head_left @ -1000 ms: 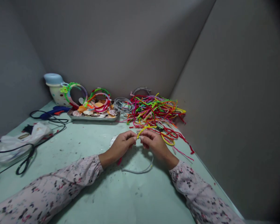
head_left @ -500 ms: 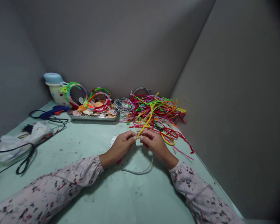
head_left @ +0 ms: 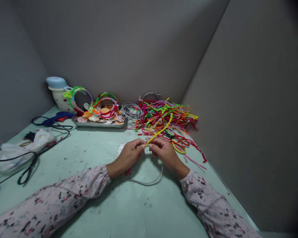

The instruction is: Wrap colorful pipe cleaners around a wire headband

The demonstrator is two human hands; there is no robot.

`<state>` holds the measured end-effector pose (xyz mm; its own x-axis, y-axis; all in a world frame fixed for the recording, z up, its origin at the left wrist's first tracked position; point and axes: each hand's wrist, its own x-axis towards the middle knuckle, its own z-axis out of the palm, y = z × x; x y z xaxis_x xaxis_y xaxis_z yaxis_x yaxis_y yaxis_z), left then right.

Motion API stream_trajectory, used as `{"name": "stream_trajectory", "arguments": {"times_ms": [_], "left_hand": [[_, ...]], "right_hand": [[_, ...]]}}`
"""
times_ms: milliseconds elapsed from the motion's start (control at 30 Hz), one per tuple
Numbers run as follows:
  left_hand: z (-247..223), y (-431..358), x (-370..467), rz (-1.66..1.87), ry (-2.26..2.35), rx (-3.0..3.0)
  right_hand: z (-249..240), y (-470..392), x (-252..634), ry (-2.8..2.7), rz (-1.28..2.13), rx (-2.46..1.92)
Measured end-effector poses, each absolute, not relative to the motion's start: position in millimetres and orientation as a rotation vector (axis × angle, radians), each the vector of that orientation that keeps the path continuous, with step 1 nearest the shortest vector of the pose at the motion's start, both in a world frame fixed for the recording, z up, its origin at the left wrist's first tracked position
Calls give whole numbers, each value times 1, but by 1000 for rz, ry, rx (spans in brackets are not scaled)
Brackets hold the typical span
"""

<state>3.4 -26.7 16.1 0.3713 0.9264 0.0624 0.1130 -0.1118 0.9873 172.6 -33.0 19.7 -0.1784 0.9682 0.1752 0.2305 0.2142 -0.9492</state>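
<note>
Above the middle of the table, my left hand [head_left: 130, 154] and my right hand [head_left: 165, 152] meet with thumbs and fingertips pinched close together. Between them is the lower end of a yellow pipe cleaner [head_left: 162, 131], whose free length slants up and to the right. Both hands are closed at this end. A grey wire [head_left: 149, 184] curves below, its right side running up towards my right hand; its upper part is hidden by the hands. A small pink piece [head_left: 128, 171] shows under my left hand.
A heap of coloured pipe cleaners [head_left: 156, 114] lies at the back right, beside coiled grey wire [head_left: 131, 111]. A metal tray [head_left: 99, 125] holds shells and wrapped hoops. At left are a lidded jar [head_left: 61, 97], a blue glue gun [head_left: 55, 118], black cable [head_left: 34, 158] and a plastic bag [head_left: 13, 152].
The free length of the yellow pipe cleaner has swung to the right and leans lower. Both hands keep nearly the same place and pinch.
</note>
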Motion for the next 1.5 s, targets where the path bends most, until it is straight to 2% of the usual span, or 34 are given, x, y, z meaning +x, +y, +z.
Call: {"name": "stream_trajectory", "arguments": {"times_ms": [1500], "left_hand": [[13, -30, 4, 907, 1118, 1752]], "right_hand": [[16, -32, 173, -1672, 855, -1236]]}}
